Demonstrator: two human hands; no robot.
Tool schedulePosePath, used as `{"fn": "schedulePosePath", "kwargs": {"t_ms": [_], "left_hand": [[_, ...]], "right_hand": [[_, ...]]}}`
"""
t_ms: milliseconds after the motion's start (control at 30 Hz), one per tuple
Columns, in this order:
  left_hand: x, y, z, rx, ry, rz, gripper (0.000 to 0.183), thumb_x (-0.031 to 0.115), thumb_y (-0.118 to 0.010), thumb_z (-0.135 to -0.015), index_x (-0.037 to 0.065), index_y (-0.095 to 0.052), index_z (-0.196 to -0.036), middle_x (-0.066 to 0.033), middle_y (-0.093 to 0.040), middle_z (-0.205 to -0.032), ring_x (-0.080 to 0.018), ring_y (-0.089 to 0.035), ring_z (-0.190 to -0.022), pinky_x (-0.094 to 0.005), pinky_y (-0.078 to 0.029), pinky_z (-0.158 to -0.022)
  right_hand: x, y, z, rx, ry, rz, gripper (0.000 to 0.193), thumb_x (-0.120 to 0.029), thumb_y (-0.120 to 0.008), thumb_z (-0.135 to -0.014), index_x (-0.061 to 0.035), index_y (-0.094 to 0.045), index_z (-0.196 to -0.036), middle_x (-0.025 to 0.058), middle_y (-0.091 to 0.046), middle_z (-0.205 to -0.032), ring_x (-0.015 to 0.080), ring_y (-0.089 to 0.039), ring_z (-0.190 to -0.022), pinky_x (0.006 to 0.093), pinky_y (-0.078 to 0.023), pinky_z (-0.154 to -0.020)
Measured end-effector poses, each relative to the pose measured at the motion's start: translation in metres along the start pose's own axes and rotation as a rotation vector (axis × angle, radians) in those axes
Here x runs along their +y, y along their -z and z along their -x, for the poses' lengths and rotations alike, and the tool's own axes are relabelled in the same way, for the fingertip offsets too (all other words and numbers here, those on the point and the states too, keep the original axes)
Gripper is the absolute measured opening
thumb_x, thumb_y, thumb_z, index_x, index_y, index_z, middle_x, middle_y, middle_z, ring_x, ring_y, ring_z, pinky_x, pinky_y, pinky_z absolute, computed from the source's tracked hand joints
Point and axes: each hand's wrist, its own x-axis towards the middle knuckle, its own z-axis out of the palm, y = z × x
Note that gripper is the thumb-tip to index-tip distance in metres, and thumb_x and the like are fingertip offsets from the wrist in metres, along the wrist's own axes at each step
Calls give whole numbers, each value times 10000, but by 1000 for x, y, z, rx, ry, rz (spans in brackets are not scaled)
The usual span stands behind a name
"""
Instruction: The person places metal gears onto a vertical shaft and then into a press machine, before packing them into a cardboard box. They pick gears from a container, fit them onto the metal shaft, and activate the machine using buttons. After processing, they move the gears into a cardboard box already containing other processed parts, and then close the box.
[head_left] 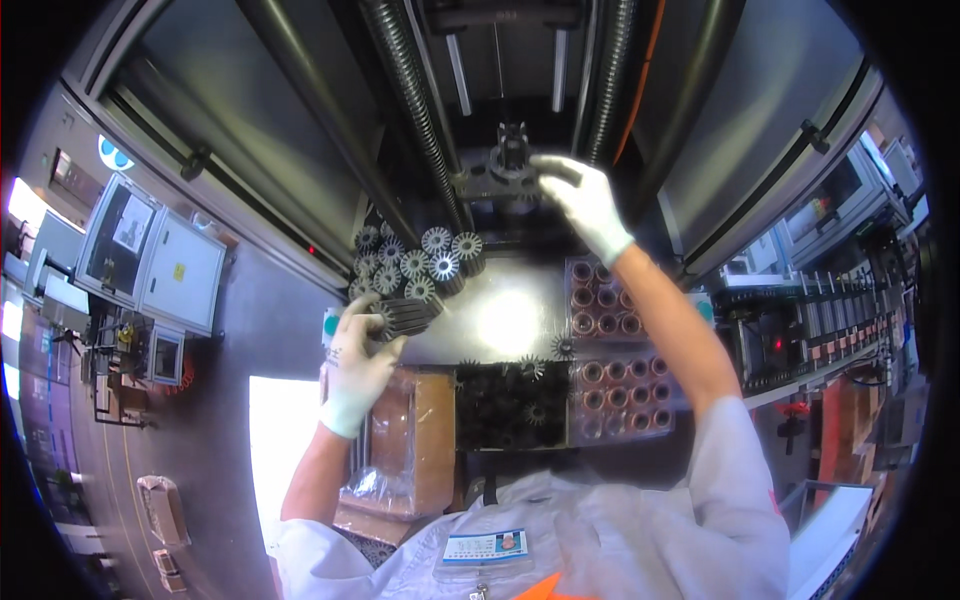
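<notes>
At the far left, below the bench level, stands a pale grey cabinet with framed door panels [150, 262], and on the floor beneath it lies a small tan package [165, 508]. Nearer the middle, the person's left hand [358, 362], in a white knit glove, is closed around a dark, ribbed metal cylinder with fins along its length [405, 316], which lies tilted with its free end pointing right, toward the shiny patch of the metal bench top [510, 322]. Just below that hand sits an open brown cardboard box lined with clear plastic film [410, 455]. Just above the held piece stands a cluster of upright finned metal cylinders with star-shaped silvery ends [415, 262], packed close together at the back of the bench. To the right of the cardboard box is a dark tray filled with more black finned parts [512, 405], and beside it clear plastic trays of copper-coloured rings in rows [612, 370]. Higher up, the right hand [585, 200], also in a white glove, reaches into the machine with the arm stretched out; its fingers curl over the edge of a dark metal fixture with a central post [508, 165] and touch it, though whether they grip anything cannot be made out. At the far right runs a rack of machinery with a small red light [800, 330].
</notes>
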Motion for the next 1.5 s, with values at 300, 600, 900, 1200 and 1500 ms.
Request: {"fn": "schedulePosePath", "kwargs": {"t_ms": [300, 600, 900, 1200, 1500], "left_hand": [[19, -49, -51, 17, -233, 66, 315, 26, -829, -724, 9, -586, -923, -138, -623, -1290, -155, -635, -909, -261, -515, -729], [44, -97, -150, 97, -335, 131, 304, 36, -810, -747, -9, -613, -974, -154, -635, -1266, -175, -656, -918, -308, -529, -809], [76, -131, -237, -41, -657, -116, 338, 68, -808, -748, 2, -577, -987, -169, -616, -1150, -346, -632, -987, -380, -512, -867], [83, -157, -255, -258, -407, -296, 305, 162, -804, -755, 11, -665, -980, -194, -701, -906, -351, -684, -874, -412, -524, -781], [43, -142, -183, -20, -550, -519, 422, 331, -713, -867, 93, -649, -1210, -185, -648, -1149, -361, -663, -1005, -428, -531, -869]], "right_hand": [[46, -7, -83, 174, -163, 302, 377, -42, -560, -802, -36, -737, -1135, 139, -744, -1092, 195, -705, -999, 286, -527, -891], [41, -11, -30, 139, -22, 721, 474, -251, -562, -911, -19, -546, -1324, 287, -649, -1185, 441, -610, -1127, 474, -464, -1015], [43, 5, 142, -620, 83, 749, 340, -268, -582, -916, -113, -642, -1213, 144, -624, -1053, 333, -619, -1003, 436, -512, -865], [64, -22, 152, -807, 171, 784, 479, -413, -626, -916, -205, -587, -1345, 136, -600, -1148, 310, -621, -1069, 457, -491, -925], [91, -39, 157, -1072, 314, 936, 417, -448, -644, -892, -215, -656, -1237, 166, -665, -1117, 311, -672, -1015, 445, -517, -849]]}}
